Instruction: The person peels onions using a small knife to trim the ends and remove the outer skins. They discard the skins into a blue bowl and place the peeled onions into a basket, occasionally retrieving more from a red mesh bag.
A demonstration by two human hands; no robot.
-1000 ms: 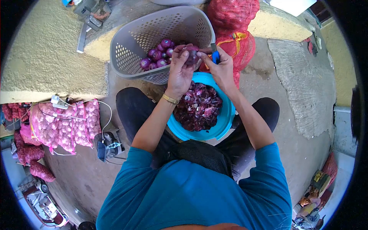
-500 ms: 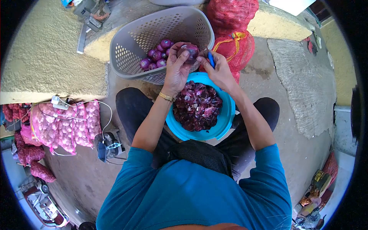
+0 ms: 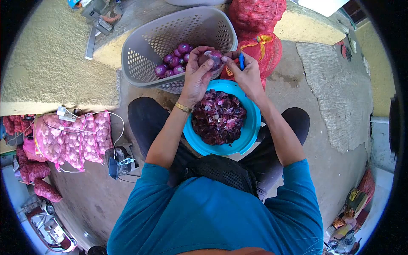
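Observation:
My left hand [image 3: 198,76] is wrapped round a large red onion [image 3: 212,58] above the near right rim of the basket. Against the onion's right side, the thumb and fingertips of my right hand [image 3: 246,75] touch its skin. A small blue-handled tool [image 3: 242,61] is gripped in that same hand; its working end is hidden. Below both hands stands a turquoise basin [image 3: 254,123], with a heap of dark red onion skins [image 3: 219,117] in it. Several purple onions [image 3: 173,60] lie in the grey perforated basket [image 3: 148,46].
Red mesh sacks [image 3: 267,55] stand right of the basket. Pink net bags of bulbs [image 3: 72,138] lie at the left, with a white power strip [image 3: 66,114] and cable on top. A flattened grey sack [image 3: 333,89] covers floor at the right. My knees flank the basin.
My right hand has shifted slightly right with the blue-handled tool, and its thumb now lies against the onion's right side. The left hand still holds the onion, turned slightly.

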